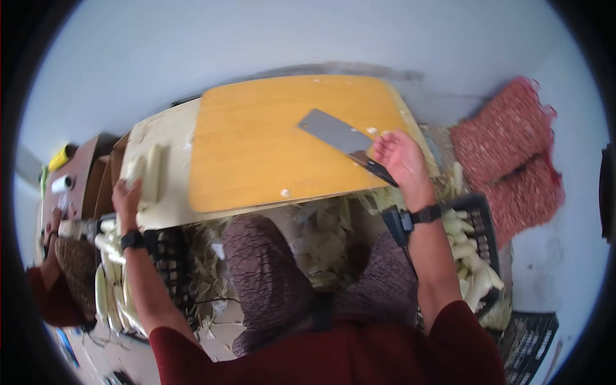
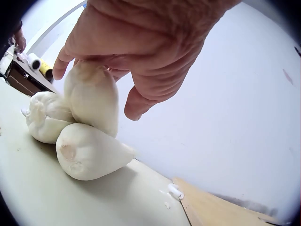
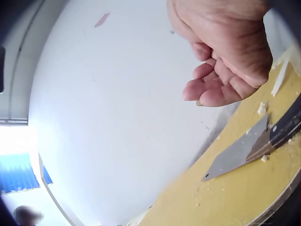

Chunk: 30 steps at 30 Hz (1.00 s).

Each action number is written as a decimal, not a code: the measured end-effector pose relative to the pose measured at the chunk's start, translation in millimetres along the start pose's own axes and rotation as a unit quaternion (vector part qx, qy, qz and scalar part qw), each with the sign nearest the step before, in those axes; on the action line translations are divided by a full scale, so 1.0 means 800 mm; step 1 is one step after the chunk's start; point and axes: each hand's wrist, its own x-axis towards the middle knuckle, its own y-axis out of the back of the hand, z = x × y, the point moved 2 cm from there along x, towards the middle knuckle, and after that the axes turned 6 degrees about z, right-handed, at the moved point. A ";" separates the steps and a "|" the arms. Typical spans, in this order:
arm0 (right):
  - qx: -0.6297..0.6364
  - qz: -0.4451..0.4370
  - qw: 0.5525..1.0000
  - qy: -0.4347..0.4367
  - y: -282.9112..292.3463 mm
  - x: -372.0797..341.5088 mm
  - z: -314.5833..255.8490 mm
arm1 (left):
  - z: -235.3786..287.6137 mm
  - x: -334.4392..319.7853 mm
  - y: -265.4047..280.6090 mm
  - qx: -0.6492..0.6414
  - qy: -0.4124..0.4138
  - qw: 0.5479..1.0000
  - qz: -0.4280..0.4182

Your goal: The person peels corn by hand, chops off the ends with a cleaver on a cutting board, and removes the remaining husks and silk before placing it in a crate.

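Observation:
My left hand (image 1: pixel 128 196) is at the left of the table, over a small group of long, peeled white vegetables. In the left wrist view its fingers reach behind the uppermost white vegetable (image 2: pixel 91 101), while the thumb stands apart from it. That vegetable rests against two others, one white vegetable (image 2: pixel 91 153) in front and another (image 2: pixel 47 117) at the left. My right hand (image 1: pixel 404 160) hovers beside the handle of a cleaver (image 1: pixel 337 135), fingers loosely curled, holding nothing. The cleaver lies flat on a yellow board (image 1: pixel 256 147), its black handle toward me at the right edge.
Crates of white vegetables (image 1: pixel 112 289) (image 1: pixel 471 269) stand at both sides, below the table. Pale peelings (image 1: pixel 212 276) litter the floor around my legs. Red mesh sacks (image 1: pixel 504 141) lean on the wall at right. Another person's arm (image 1: pixel 48 256) shows at far left.

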 end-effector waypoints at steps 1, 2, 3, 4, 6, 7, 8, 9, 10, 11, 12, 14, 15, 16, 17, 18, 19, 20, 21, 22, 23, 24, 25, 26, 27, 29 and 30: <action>0.000 -0.006 1.000 0.010 -0.001 -0.005 -0.008 | 0.007 0.002 0.007 0.009 -0.002 1.000 -0.016; 0.000 -0.011 1.000 0.018 0.000 -0.013 -0.018 | 0.004 0.009 0.002 0.014 -0.021 1.000 0.000; 0.001 0.012 1.000 0.025 0.003 -0.023 -0.027 | 0.001 0.016 -0.005 0.020 -0.039 0.999 0.016; -0.015 0.028 0.999 0.043 0.004 -0.033 -0.037 | 0.010 0.022 -0.004 -0.011 -0.067 0.998 0.004; -0.031 0.058 0.996 0.066 0.021 -0.047 -0.062 | 0.041 0.025 -0.005 -0.100 -0.118 0.988 -0.011; -0.049 0.052 0.995 0.077 0.033 -0.055 -0.073 | 0.069 0.024 0.000 -0.167 -0.101 0.978 -0.071; -0.066 0.045 0.993 0.086 0.044 -0.064 -0.081 | 0.096 0.018 0.005 -0.197 -0.103 0.970 -0.100; -0.066 0.058 0.992 0.086 0.057 -0.074 -0.090 | 0.143 -0.002 0.025 -0.225 -0.105 0.961 -0.125; -0.093 0.069 0.989 0.096 0.070 -0.085 -0.100 | 0.183 -0.019 0.041 -0.228 -0.111 0.958 -0.134; -0.120 0.080 0.984 0.107 0.081 -0.097 -0.108 | 0.221 -0.039 0.054 -0.233 -0.131 0.948 -0.171; -0.156 0.110 0.974 0.120 0.088 -0.112 -0.116 | 0.255 -0.058 0.064 -0.238 -0.151 0.937 -0.209; -0.212 0.171 0.952 0.139 0.102 -0.145 -0.128 | 0.312 -0.100 0.080 -0.283 -0.152 0.905 -0.278; -0.265 0.219 0.926 0.155 0.112 -0.159 -0.134 | 0.329 -0.111 0.080 -0.322 -0.148 0.873 -0.334; -0.300 0.254 0.906 0.160 0.131 -0.168 -0.138 | 0.339 -0.119 0.070 -0.329 -0.180 0.855 -0.358; -0.299 0.263 0.903 0.160 0.148 -0.177 -0.139 | 0.354 -0.133 0.068 -0.370 -0.165 0.822 -0.400; -0.354 0.302 0.871 0.159 0.166 -0.188 -0.140 | 0.372 -0.148 0.071 -0.396 -0.160 0.800 -0.422; -0.408 0.340 0.833 0.155 0.184 -0.201 -0.140 | 0.387 -0.163 0.074 -0.420 -0.154 0.776 -0.445; -0.428 0.358 0.816 0.149 0.199 -0.212 -0.137 | 0.397 -0.173 0.073 -0.421 -0.157 0.771 -0.451; -0.428 0.363 0.814 0.149 0.218 -0.222 -0.134 | 0.406 -0.182 0.072 -0.422 -0.167 0.746 -0.487; -0.467 0.382 0.789 0.116 0.241 -0.230 -0.130 | 0.414 -0.190 0.070 -0.422 -0.177 0.720 -0.522; -0.504 0.400 0.761 0.082 0.267 -0.238 -0.126 | 0.420 -0.196 0.068 -0.423 -0.179 0.716 -0.526; -0.503 0.406 0.759 0.081 0.297 -0.246 -0.121 | 0.426 -0.204 0.064 -0.427 -0.173 0.698 -0.549; -0.588 0.436 0.680 0.045 0.330 -0.255 -0.114 | 0.432 -0.211 0.062 -0.430 -0.168 0.679 -0.571; -0.663 0.460 0.590 0.007 0.354 -0.264 -0.111 | 0.437 -0.218 0.065 -0.438 -0.160 0.669 -0.579; -0.662 0.464 0.588 0.004 0.365 -0.276 -0.108 | 0.442 -0.223 0.067 -0.438 -0.161 0.665 -0.583; -0.674 0.473 0.558 -0.107 0.387 -0.301 -0.096 | 0.449 -0.230 0.069 -0.444 -0.157 0.655 -0.590; -0.673 0.475 0.557 -0.108 0.395 -0.310 -0.087 | 0.451 -0.233 0.068 -0.445 -0.159 0.654 -0.591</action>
